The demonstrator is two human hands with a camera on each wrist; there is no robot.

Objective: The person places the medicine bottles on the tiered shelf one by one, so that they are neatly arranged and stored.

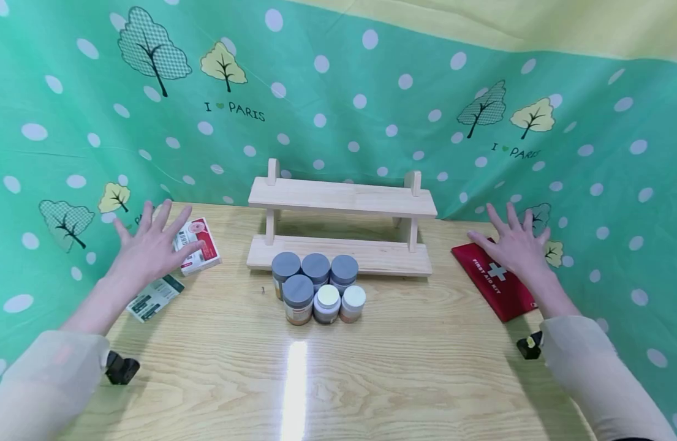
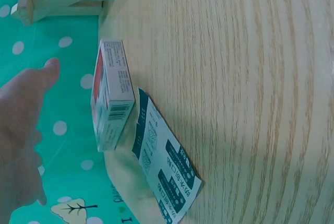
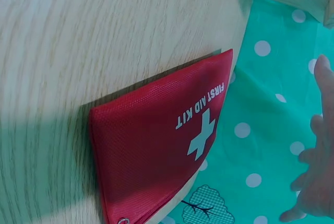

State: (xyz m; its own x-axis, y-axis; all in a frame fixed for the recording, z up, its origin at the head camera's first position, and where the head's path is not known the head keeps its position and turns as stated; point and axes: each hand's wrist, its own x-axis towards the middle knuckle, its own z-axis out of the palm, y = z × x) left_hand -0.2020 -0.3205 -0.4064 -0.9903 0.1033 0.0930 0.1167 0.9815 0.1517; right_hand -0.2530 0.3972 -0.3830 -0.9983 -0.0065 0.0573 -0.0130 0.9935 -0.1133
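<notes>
My left hand (image 1: 151, 248) is held with spread fingers above the left side of the table, holding nothing. Beneath and beside it lie a red and white medicine box (image 1: 199, 246) and a flat green and white packet (image 1: 155, 298). Over on the right, my right hand (image 1: 516, 246) also has its fingers spread and grips nothing. It hovers above a red first aid kit pouch (image 1: 495, 282) with a white cross. In the left wrist view the box (image 2: 114, 91) stands next to the packet (image 2: 164, 161), apart from the hand.
A two-tier wooden rack (image 1: 340, 195) stands at the back centre. Several bottles with grey lids (image 1: 298, 291) and two with white lids (image 1: 353, 297) cluster in front of its lower shelf. A green polka-dot cloth (image 1: 349, 92) hangs behind and along both sides.
</notes>
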